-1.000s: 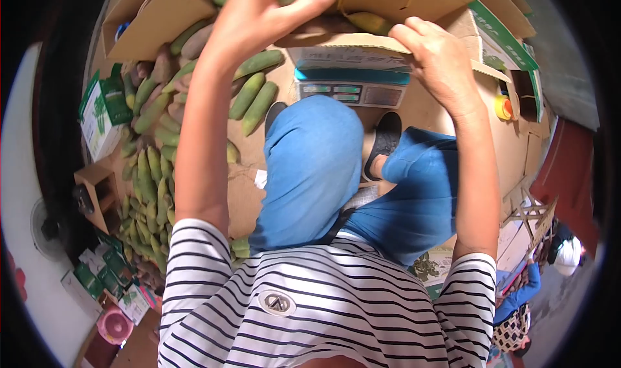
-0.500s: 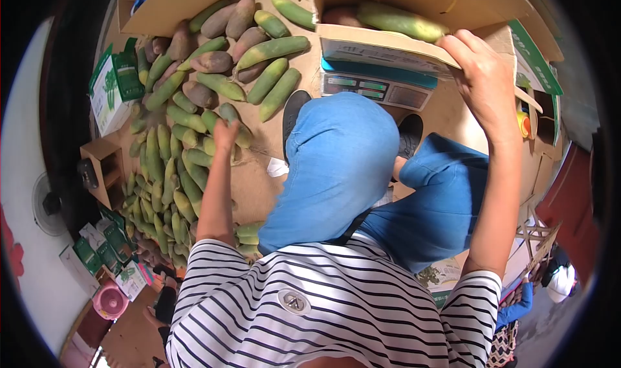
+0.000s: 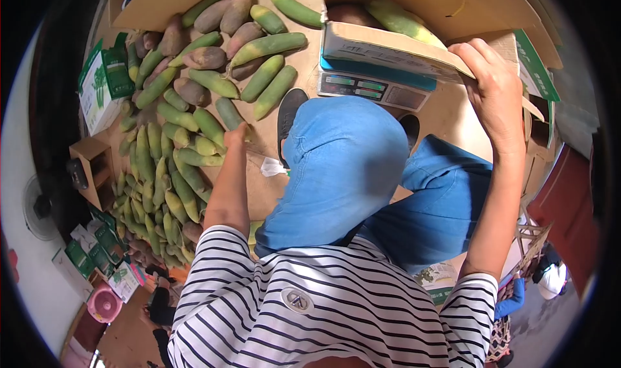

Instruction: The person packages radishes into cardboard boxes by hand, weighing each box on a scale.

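My left hand (image 3: 238,135) is closed around the lower end of a green radish (image 3: 228,114) beside the pile on the floor. Many more green radishes (image 3: 273,93) lie around it, with reddish-purple radishes (image 3: 206,58) among them at the upper left. My right hand (image 3: 490,86) grips the front edge of an open cardboard box (image 3: 388,47), fingers over the rim. Inside the box I see a large green radish (image 3: 402,22) and a darker, reddish one (image 3: 352,15). The box rests on a digital scale (image 3: 375,86) with lit displays.
A green-and-white carton (image 3: 100,86) stands left of the pile, above a small wooden box (image 3: 97,170). A white scrap (image 3: 272,167) lies near my shoe (image 3: 290,112). A pink basin (image 3: 105,303) and other people are at the lower edges.
My left hand has shifted slightly right, staying by the same green radish. The radish in the box has tilted, its near end pointing more downward. My right hand remains on the box edge.
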Demonstrator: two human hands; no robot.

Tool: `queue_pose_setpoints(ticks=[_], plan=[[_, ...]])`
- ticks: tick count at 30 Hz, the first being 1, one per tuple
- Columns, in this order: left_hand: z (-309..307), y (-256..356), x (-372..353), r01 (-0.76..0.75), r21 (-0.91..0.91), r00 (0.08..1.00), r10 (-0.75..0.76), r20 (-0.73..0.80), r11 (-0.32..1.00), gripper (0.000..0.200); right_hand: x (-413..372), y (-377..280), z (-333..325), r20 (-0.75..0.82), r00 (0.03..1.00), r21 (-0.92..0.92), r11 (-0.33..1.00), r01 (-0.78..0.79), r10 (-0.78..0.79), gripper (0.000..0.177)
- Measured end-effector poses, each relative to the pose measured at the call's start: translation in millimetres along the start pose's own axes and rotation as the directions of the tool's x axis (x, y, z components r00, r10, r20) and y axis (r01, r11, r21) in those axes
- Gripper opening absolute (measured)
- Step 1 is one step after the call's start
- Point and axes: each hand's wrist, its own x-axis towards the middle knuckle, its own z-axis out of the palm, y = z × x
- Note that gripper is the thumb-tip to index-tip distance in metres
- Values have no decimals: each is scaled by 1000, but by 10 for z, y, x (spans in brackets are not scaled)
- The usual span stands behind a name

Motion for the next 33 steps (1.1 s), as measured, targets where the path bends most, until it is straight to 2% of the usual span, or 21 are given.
queue_pose_setpoints(ticks=[3,5,6,7,10,12,14,16,18,20,22,23,26,27,28,29,30,31,32,33], plan=[[-36,-41,-161,21,-453,981,70,183,891,58,-42,66,62,-87,994,-27,998,61,-63,37],[-37,-141,-14,100,-614,916,168,364,783,48,-32,67,35,-65,997,-40,998,48,-51,28],[-160,-56,-323,117,-663,894,213,395,740,45,-39,69,55,-85,995,-49,998,50,-54,24],[-210,-71,-427,139,-704,887,229,402,697,37,-52,74,71,-71,997,-36,999,30,-32,27],[-519,207,-1194,-246,-693,846,499,187,678,32,-79,92,100,-60,998,-9,1000,0,-1,32],[-842,633,-1730,-473,-633,713,688,133,613,35,-83,77,114,-91,996,1,1000,11,-11,29],[-1051,1151,-2336,-732,-607,429,901,-57,310,40,-82,74,116,-96,995,-36,999,22,-25,21],[-1250,1613,-2916,-861,-503,197,963,-183,80,43,-84,63,124,-146,988,-71,997,34,-45,6],[-1364,2017,-3395,-901,-423,17,967,-253,-95,42,-76,52,102,-131,991,-56,998,27,-34,5],[-1305,2361,-3824,-877,-435,-69,950,-304,-203,45,-87,56,111,-143,989,-56,998,28,-36,4],[-1205,2592,-4056,-788,-589,-105,982,-160,-180,45,-91,63,156,-186,981,-66,997,37,-49,4],[-1147,2694,-4027,-840,-453,-244,954,-175,-299,34,-92,57,147,-165,985,-57,998,38,-47,5],[-1144,2745,-3857,-756,-600,-107,954,-281,-262,33,-82,62,107,-124,992,-43,999,27,-32,7],[-1167,2665,-3756,-790,-589,2,960,-279,-170,27,-78,59,91,-120,992,-44,999,22,-27,8],[-1137,2592,-3486,-848,-525,77,963,-257,-73,31,-82,58,91,-113,993,-45,999,19,-24,9],[-1038,2503,-3065,-847,-531,103,969,-226,-34,28,-84,65,118,-197,979,-6,999,46,-47,10],[-910,2377,-2716,-868,-490,182,970,-163,80,25,-94,69,112,-173,984,-5,999,37,-38,10],[-765,2204,-2351,-919,-369,186,978,-95,139,24,-90,70,90,-150,988,-3,999,33,-33,16],[-623,1996,-1906,-943,-254,209,976,57,216,26,-71,71,93,-129,991,1,999,35,-34,23],[-505,1777,-1600,-930,-193,279,942,188,314,29,-66,137,147,-125,991,7,998,55,-54,26]])
